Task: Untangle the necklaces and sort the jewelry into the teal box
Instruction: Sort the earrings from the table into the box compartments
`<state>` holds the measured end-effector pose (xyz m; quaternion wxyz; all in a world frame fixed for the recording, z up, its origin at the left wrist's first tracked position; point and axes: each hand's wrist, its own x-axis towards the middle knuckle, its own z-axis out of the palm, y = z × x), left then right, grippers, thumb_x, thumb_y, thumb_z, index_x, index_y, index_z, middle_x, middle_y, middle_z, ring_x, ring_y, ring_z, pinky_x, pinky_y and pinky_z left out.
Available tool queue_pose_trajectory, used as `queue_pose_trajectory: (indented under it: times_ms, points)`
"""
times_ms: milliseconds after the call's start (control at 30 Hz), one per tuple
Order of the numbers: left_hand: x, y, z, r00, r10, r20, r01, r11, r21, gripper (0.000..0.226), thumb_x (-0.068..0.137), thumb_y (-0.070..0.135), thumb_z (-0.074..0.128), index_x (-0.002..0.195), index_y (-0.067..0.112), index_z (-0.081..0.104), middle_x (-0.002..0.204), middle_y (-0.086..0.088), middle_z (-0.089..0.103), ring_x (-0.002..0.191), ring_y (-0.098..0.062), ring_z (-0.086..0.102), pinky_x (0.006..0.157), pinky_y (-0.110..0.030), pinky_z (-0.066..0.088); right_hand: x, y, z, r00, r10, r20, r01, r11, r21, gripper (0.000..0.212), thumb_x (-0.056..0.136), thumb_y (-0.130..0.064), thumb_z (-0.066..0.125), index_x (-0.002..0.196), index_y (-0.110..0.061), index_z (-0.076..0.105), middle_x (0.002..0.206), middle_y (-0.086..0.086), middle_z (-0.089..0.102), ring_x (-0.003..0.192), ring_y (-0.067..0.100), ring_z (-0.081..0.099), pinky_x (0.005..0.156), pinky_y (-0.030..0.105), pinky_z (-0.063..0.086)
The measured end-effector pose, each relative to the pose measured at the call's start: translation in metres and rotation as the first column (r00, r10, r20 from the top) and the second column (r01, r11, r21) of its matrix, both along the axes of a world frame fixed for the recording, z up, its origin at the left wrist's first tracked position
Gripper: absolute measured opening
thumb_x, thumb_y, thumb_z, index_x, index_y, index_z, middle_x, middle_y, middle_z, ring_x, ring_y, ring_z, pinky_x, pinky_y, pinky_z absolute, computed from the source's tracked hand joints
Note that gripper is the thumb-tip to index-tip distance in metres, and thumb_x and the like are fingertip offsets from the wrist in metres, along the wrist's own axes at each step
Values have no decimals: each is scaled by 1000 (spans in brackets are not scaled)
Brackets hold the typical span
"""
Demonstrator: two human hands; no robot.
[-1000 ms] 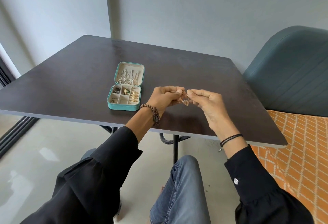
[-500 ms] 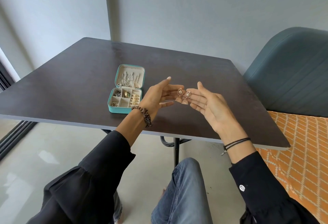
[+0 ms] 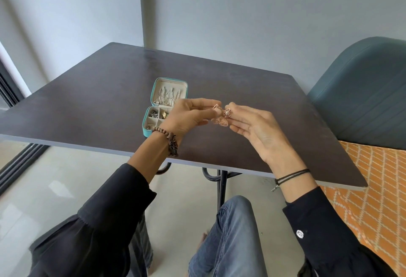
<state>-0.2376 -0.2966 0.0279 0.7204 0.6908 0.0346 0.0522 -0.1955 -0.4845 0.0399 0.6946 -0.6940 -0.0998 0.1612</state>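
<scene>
Both hands pinch rose-gold earrings above the bench.

The left hand (image 3: 186,118) pinches one earring (image 3: 216,108); the right hand (image 3: 257,131) pinches the other earring (image 3: 226,116), touching it. The open teal box (image 3: 153,109) sits just behind the left grip.

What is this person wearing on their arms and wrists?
Both arms are in loose black long sleeves, pushed back from the wrists. The left sleeve is gathered into a ruffle near the elbow; the right sleeve has a small white button. The left wrist has a brown beaded bracelet, the right wrist a thin black cord bracelet with a small metal end. No rings are visible.
</scene>
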Motion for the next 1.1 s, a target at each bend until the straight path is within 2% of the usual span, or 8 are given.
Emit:
queue_pose_trajectory:
  times_ms: [167,333,500,600,767,867,1000,1100]
  points:
    - [-10,16,1,997,47,61,-49,998,39,29,84,2,74,113,-1,70,98,-13,75,84,-12,72,79,-22,59,-4,22,-4,997,29,73,-28,999,-20,26,86,-10,79,111,-10,76,103,6,79,103,18,75,90,28,56]
    - [-22,39,2,985,148,84,-159,978,132,24,84,5,75,108,3,72,89,-6,73,70,-1,69,65,-12,53,-8,49,-7,995,30,96,-25,999,-46,26,85,-5,80,110,-7,75,100,10,79,96,21,76,87,27,59]
    - [-31,74,-4,953,289,91,-301,935,189,27,80,17,81,105,12,75,97,-7,75,85,-17,74,76,-26,59,-11,74,-9,985,35,168,-15,993,-119,25,85,-4,80,110,-3,75,98,13,78,88,16,76,72,18,58]
    - [-34,90,-3,942,320,95,-334,918,213,27,81,16,79,107,13,74,97,-4,76,85,-17,75,81,-32,61,-12,90,-13,974,38,224,2,984,-176,26,85,-4,79,111,-3,74,97,9,77,84,10,75,69,17,58]
    - [-34,101,-5,938,330,107,-346,912,222,28,79,18,81,106,12,75,96,-7,76,89,-20,74,84,-33,60,-13,118,-23,927,79,367,38,953,-300,29,82,-14,84,110,-14,77,96,1,77,88,11,75,82,28,62]
    - [-35,104,-8,938,325,119,-344,916,206,27,79,18,80,105,12,74,96,-8,75,88,-18,73,84,-30,60,-19,133,-26,887,147,438,39,921,-387,29,84,-17,83,112,-14,76,96,0,77,84,8,74,78,24,61]
    - [-38,108,-14,939,326,114,-342,919,193,26,80,18,80,105,11,74,96,-7,75,88,-19,73,80,-27,60,-25,140,-31,823,236,516,65,864,-499,26,89,-16,78,115,-13,73,99,0,75,80,6,71,63,5,51]
    - [-41,112,-16,941,322,106,-338,919,202,26,82,17,79,106,10,74,97,-7,75,87,-16,73,75,-23,60,-26,141,-33,776,278,566,90,839,-536,23,91,-11,75,114,-11,74,100,4,75,78,8,70,64,4,51]
